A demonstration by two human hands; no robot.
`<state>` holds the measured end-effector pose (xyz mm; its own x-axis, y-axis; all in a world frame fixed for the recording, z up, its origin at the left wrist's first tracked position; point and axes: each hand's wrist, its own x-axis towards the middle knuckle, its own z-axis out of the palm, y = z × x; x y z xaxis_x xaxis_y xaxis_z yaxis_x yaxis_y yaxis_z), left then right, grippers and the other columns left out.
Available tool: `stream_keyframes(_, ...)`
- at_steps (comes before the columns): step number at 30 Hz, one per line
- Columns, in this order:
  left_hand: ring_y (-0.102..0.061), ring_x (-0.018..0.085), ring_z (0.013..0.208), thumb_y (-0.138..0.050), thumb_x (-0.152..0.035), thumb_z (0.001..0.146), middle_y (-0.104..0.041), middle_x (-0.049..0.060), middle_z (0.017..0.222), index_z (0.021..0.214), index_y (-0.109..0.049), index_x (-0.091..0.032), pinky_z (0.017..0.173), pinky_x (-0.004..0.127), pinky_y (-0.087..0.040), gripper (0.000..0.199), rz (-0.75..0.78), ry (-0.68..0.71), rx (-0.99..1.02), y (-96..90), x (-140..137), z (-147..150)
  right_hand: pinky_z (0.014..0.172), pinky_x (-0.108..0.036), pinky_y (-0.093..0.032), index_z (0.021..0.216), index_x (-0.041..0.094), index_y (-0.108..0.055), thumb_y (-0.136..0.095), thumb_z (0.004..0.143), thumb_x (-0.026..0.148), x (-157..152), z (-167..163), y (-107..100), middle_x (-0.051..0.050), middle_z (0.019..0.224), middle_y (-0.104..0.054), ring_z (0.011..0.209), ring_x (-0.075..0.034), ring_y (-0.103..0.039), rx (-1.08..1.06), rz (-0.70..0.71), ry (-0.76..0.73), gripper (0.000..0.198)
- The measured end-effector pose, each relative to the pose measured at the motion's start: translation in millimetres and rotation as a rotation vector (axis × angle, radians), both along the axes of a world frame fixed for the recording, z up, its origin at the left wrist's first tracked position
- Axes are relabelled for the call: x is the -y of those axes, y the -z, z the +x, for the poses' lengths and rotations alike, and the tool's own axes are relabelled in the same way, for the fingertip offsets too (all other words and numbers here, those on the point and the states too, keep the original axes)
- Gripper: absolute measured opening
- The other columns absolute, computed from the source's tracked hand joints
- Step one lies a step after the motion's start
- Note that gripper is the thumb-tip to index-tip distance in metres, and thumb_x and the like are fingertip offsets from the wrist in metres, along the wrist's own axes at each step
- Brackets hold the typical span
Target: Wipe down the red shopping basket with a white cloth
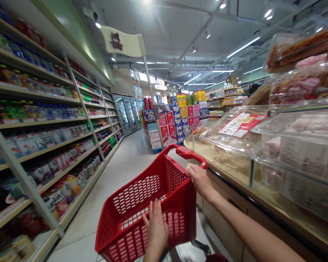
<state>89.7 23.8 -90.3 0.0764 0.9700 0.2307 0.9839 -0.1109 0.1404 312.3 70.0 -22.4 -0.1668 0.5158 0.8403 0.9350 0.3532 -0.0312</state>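
- Head view: a red plastic cart (176, 205) is seen to the left of and below the right-hand grip, its taller end lying right at that grip.
- Near its closer end, the handle (187, 153) is grasped by the right hand (200, 180), with the fingers curled over the bar; a small pale patch at the fingertips cannot be made out.
- Lower and left of the grip, the left hand (156, 225) is held with fingers extended over the cart's near side; nothing is grasped by it, and whether the rim is touched cannot be told.
- The cart is shaped as a deep, open-topped box, smooth and slightly glossy, its sides pierced by rows of small rounded slots; the handle is rounded and bent.
- Its long axis is slanted from the low end, left of and below the grip, to the handle end; the open top is turned upward.
- Beyond the grip, a cream, wavy-edged flag (123, 42) printed with a dark bear is carried by a slim metal pole (151, 89).
- Right of the grip, clear, shiny plastic boxes (232, 125) are set on a display counter (235, 167).
- Farther left, long shelves (54, 120) are lined with packaged goods.
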Motion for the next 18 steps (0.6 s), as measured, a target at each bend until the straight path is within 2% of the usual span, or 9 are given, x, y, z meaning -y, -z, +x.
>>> stream_keyframes(3, -0.016, 0.023, 0.13, -0.034, 0.001, 0.061, -0.025, 0.01, 0.141, 0.132, -0.027, -0.013, 0.103, 0.054, -0.01, 0.072, 0.017, 0.011, -0.004, 1.0, -0.2, 1.4, 0.086, -0.034, -0.041, 0.091, 0.021, -0.062, -0.041, 0.083, 0.016, 3.3, -11.9, 11.3, -0.007, 0.102, -0.063, 0.098, -0.018, -0.053, 0.144, 0.001, -0.153, 0.023)
stream_keyframes(4, -0.016, 0.023, 0.13, -0.035, 0.001, 0.06, -0.024, 0.009, 0.141, 0.132, -0.026, -0.013, 0.103, 0.054, -0.01, 0.073, 0.015, 0.019, -0.005, 1.5, -0.3, 1.4, 0.085, -0.034, -0.041, 0.09, 0.022, -0.063, -0.041, 0.083, 0.018, 3.0, -10.9, 12.0, -0.006, 0.102, -0.063, 0.098, -0.018, -0.054, 0.148, -0.006, -0.163, 0.023)
stream_keyframes(7, -0.015, 0.024, 0.13, -0.037, 0.0, 0.058, -0.022, 0.009, 0.142, 0.133, -0.024, -0.013, 0.103, 0.055, -0.01, 0.077, 0.007, 0.032, -0.021, 3.7, -0.6, 1.7, 0.083, -0.036, -0.042, 0.089, 0.019, -0.063, -0.041, 0.083, 0.019, -1.1, 2.7, 7.9, -0.011, 0.103, -0.062, 0.096, -0.02, -0.054, 0.008, -0.027, -0.027, 0.023)
stream_keyframes(9, -0.014, 0.026, 0.131, -0.038, -0.001, 0.058, -0.02, 0.009, 0.142, 0.133, -0.022, -0.012, 0.102, 0.056, -0.011, 0.078, 0.016, 0.026, -0.039, 5.1, -1.0, 3.0, 0.086, -0.041, -0.039, 0.092, 0.017, -0.063, -0.041, 0.08, 0.016, -1.7, 4.2, 8.7, -0.014, 0.108, -0.058, 0.102, -0.023, -0.051, -0.053, -0.037, 0.044, 0.025)
stream_keyframes(13, -0.013, 0.026, 0.131, -0.036, -0.002, 0.06, -0.019, 0.008, 0.142, 0.133, -0.023, -0.012, 0.102, 0.056, -0.013, 0.075, -0.013, 0.024, -0.051, 4.1, -2.7, 6.1, 0.096, -0.045, -0.03, 0.108, 0.018, -0.057, -0.048, 0.073, 0.017, 7.8, -20.7, 23.9, -0.012, 0.123, -0.05, 0.118, -0.026, -0.038, 0.043, -0.123, -0.071, 0.036)
stream_keyframes(15, -0.013, 0.025, 0.131, -0.035, -0.002, 0.06, -0.018, 0.008, 0.143, 0.133, -0.022, -0.011, 0.102, 0.055, -0.012, 0.074, -0.04, 0.026, -0.046, 2.2, -3.7, 6.6, 0.096, -0.046, -0.029, 0.11, 0.022, -0.056, -0.048, 0.076, 0.018, 9.8, -23.9, 26.4, -0.008, 0.122, -0.051, 0.116, -0.024, -0.04, 0.089, -0.16, -0.1, 0.035)
stream_keyframes(18, -0.012, 0.024, 0.131, -0.036, -0.003, 0.059, -0.017, 0.008, 0.143, 0.134, -0.02, -0.01, 0.103, 0.054, -0.011, 0.077, -0.071, 0.028, -0.042, 0.0, -4.9, 8.0, 0.093, -0.045, -0.031, 0.104, 0.025, -0.058, -0.042, 0.08, 0.013, 2.7, -5.2, 18.6, -0.006, 0.117, -0.056, 0.108, -0.021, -0.049, 0.088, -0.163, -0.027, 0.032)
